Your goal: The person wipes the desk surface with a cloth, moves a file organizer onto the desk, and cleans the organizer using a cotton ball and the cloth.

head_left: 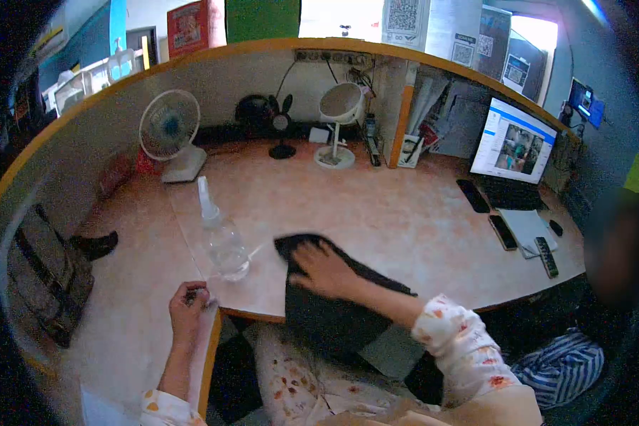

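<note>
A black cloth (334,312) lies partly on the desk and hangs over its front edge. My right hand (324,270) rests on top of it, fingers spread and slightly blurred. To the left of the cloth stands an upright clear spray bottle (224,245) with a white nozzle, touched by neither hand. My left hand (189,304) is closed by the desk's inner corner, just below the bottle. Whatever its curled fingers hold, if anything, is too small to make out.
Along the back of the desk (263,192) stand a white fan (170,131), a small black fan (282,128) and a round mirror (341,106). A laptop (515,145), phones (473,196), a notebook (522,227) and a remote (546,257) are at right. A bag (50,273) sits left.
</note>
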`<state>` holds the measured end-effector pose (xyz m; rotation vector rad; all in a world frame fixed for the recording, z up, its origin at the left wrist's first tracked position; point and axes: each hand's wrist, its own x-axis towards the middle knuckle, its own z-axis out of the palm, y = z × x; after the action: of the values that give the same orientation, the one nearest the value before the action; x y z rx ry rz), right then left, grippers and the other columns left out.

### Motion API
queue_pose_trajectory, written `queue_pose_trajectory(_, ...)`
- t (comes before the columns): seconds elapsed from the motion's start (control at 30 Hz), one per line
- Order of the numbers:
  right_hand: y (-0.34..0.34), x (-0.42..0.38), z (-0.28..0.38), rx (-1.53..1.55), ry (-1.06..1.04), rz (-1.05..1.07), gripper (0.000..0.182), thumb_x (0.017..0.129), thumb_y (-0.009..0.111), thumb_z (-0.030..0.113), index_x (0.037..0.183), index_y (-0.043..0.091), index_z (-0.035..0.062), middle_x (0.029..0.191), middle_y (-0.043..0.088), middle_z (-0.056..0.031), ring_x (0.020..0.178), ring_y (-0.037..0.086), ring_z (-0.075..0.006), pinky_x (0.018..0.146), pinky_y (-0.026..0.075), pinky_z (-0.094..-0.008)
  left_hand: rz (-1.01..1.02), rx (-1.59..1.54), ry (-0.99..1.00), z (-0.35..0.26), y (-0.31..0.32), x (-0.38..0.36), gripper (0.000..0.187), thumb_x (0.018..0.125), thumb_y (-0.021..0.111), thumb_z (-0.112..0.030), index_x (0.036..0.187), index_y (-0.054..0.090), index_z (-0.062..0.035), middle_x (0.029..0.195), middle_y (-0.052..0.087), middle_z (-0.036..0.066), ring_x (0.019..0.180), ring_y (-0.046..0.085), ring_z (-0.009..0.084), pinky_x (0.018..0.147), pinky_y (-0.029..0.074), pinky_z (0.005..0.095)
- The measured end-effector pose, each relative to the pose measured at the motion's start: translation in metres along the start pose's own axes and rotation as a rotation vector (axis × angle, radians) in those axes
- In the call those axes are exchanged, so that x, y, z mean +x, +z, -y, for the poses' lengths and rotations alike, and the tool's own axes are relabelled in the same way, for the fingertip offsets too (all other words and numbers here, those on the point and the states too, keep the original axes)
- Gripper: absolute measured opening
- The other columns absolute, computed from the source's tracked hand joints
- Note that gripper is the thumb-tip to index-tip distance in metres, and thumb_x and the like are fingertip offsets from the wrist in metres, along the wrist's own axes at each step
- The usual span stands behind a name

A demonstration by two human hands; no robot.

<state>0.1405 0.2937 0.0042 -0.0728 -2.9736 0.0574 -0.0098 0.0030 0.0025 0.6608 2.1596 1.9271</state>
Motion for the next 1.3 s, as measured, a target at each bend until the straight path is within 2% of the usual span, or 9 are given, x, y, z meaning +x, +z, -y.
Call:
queue_pose_trajectory(0.13, -0.019, -0.06, 0.0, 0.104, -0.119, 0.025, 0.071, 0.091, 0.041, 0.054, 0.134, 0.038, -0.0025, 0.139, 0.038, -0.0206, 0.133, 0.031, -0.0339, 0.111, 0.02, -0.0477, -0.013, -0.026, -0.004, 0.006, 0.0, -0.003, 0.015, 0.081, 0.064, -0.006, 0.095, 0.061, -0.0018, 0.082, 0.06, 0.002, 0.077, 0.054, 0.0105, 0.07, 0.046, 0.0253)
queue_pose_trajectory(0.2, -0.038, -0.077, -0.032, 0.137, 0.043, 0.071, 0.074, 0.087, 0.05, 0.053, 0.133, 0.037, -0.0044, 0.138, 0.038, -0.0232, 0.132, 0.032, -0.0355, 0.11, 0.022, -0.0469, -0.01, -0.021, -0.016, -0.001, 0.003, -0.002, 0.015, 0.081, 0.064, -0.005, 0.095, 0.061, -0.0017, 0.082, 0.06, 0.002, 0.077, 0.054, 0.0104, 0.071, 0.046, 0.0255)
queue_pose_trajectory(0.4, -0.03, -0.103, -0.197, 0.132, 0.717, -0.338, 0.084, 0.083, 0.058, 0.05, 0.135, 0.031, -0.0096, 0.138, 0.033, -0.0302, 0.13, 0.032, -0.0396, 0.11, 0.025, -0.0412, -0.029, 0.084, -0.036, -0.011, 0.006, -0.005, 0.016, 0.079, 0.063, -0.002, 0.095, 0.061, -0.0017, 0.083, 0.06, 0.002, 0.076, 0.054, 0.0106, 0.072, 0.046, 0.0258)
queue_pose_trajectory(0.5, -0.039, -0.081, -0.244, 0.017, 0.866, -0.181, 0.069, 0.086, 0.057, 0.044, 0.13, 0.04, -0.0061, 0.136, 0.04, -0.0255, 0.128, 0.036, -0.0385, 0.108, 0.028, -0.0428, -0.042, 0.045, -0.052, -0.002, 0.005, -0.001, 0.017, 0.077, 0.063, -0.001, 0.094, 0.061, -0.0013, 0.083, 0.06, 0.003, 0.076, 0.054, 0.0109, 0.072, 0.046, 0.0257)
queue_pose_trajectory(0.7, -0.009, -0.036, -0.242, -0.049, 0.693, -0.087, 0.058, 0.086, 0.053, 0.036, 0.128, 0.043, -0.0029, 0.135, 0.042, -0.0227, 0.126, 0.038, -0.037, 0.107, 0.029, -0.0429, -0.074, -0.061, -0.17, -0.014, 0.018, -0.001, 0.019, 0.075, 0.065, 0.001, 0.094, 0.061, -0.0001, 0.089, 0.062, 0.006, 0.083, 0.058, 0.0143, 0.078, 0.048, 0.028)
queue_pose_trajectory(0.83, -0.009, -0.022, -0.201, 0.001, 0.368, -0.077, 0.051, 0.086, 0.051, 0.03, 0.127, 0.046, -0.0009, 0.134, 0.044, -0.0209, 0.125, 0.04, -0.036, 0.107, 0.03, -0.043, -0.038, 0.211, -0.112, -0.007, 0.008, 0.003, 0.02, 0.076, 0.063, 0.002, 0.095, 0.062, 0.0002, 0.096, 0.063, 0.008, 0.091, 0.06, 0.017, 0.083, 0.048, 0.0297)
queue_pose_trajectory(1.07, 0.01, 0.106, -0.134, 0.152, -0.14, -0.096, 0.042, 0.086, 0.047, 0.02, 0.125, 0.049, 0.0028, 0.132, 0.047, -0.0177, 0.124, 0.042, -0.0342, 0.106, 0.031, -0.0431, -0.082, 0.053, -0.194, -0.013, 0.005, -0.006, 0.023, 0.078, 0.068, -0.004, 0.1, 0.061, -0.0016, 0.092, 0.062, 0.006, 0.089, 0.059, 0.0152, 0.082, 0.049, 0.0289)
queue_pose_trajectory(1.13, 0.02, 0.143, -0.133, 0.185, -0.198, -0.142, 0.04, 0.086, 0.046, 0.017, 0.124, 0.05, 0.0038, 0.132, 0.047, -0.0167, 0.123, 0.043, -0.0337, 0.105, 0.031, -0.0431, -0.161, -0.094, -0.311, -0.04, 0.026, -0.008, 0.021, 0.077, 0.067, -0.002, 0.098, 0.06, -0.0013, 0.091, 0.062, 0.007, 0.09, 0.059, 0.0157, 0.083, 0.049, 0.0299)
queue_pose_trajectory(1.3, 0.019, 0.206, -0.171, 0.365, -0.042, -0.03, 0.039, 0.086, 0.043, 0.01, 0.124, 0.052, 0.005, 0.133, 0.047, -0.0145, 0.125, 0.042, -0.0319, 0.106, 0.03, -0.0421, -0.072, 0.139, -0.151, -0.007, 0.003, -0.006, 0.021, 0.078, 0.068, -0.005, 0.097, 0.06, -0.0006, 0.092, 0.063, 0.007, 0.088, 0.059, 0.0146, 0.081, 0.048, 0.028)
